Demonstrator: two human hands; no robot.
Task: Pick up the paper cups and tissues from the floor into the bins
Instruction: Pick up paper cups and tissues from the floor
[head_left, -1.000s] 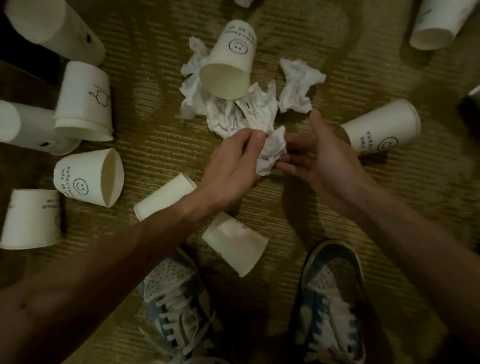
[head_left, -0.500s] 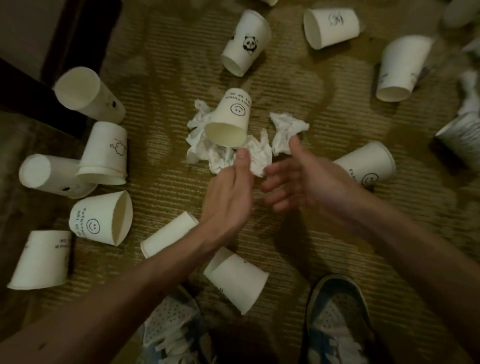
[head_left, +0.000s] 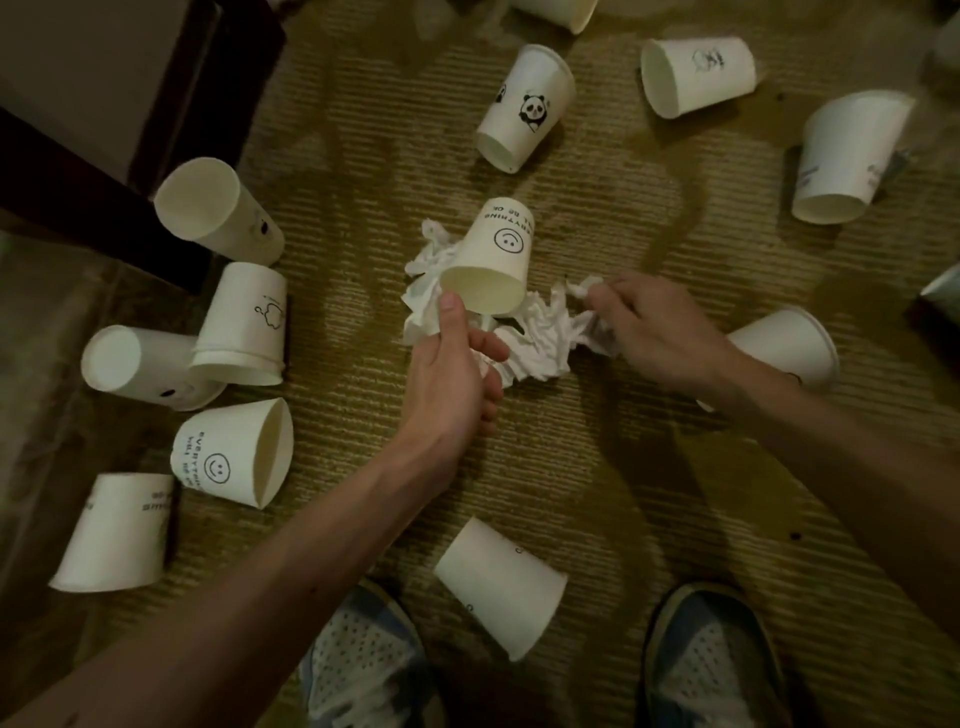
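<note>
The left hand (head_left: 452, 374) curls round the crumpled tissues (head_left: 540, 338), and the right hand (head_left: 660, 338) pinches their other end. A smiley paper cup (head_left: 493, 260) lies on the tissues, just past the left hand, and may roll off. Other paper cups (head_left: 498, 587) lie all around on the floor (head_left: 353, 291). No bin shows; nearly everything is left.

The light is dim and warm, giving the carpet (head_left: 613, 519) a yellow-green cast. The white cups (head_left: 498, 260) and tissues (head_left: 540, 338) are the brightest parts, and nothing glares. Soft-edged shadows lie beside the cups and under the arms. The left corners sink almost to black. The far right cup (head_left: 847, 156) smears with blur, and the right hand (head_left: 660, 332) looks slightly soft.
</note>
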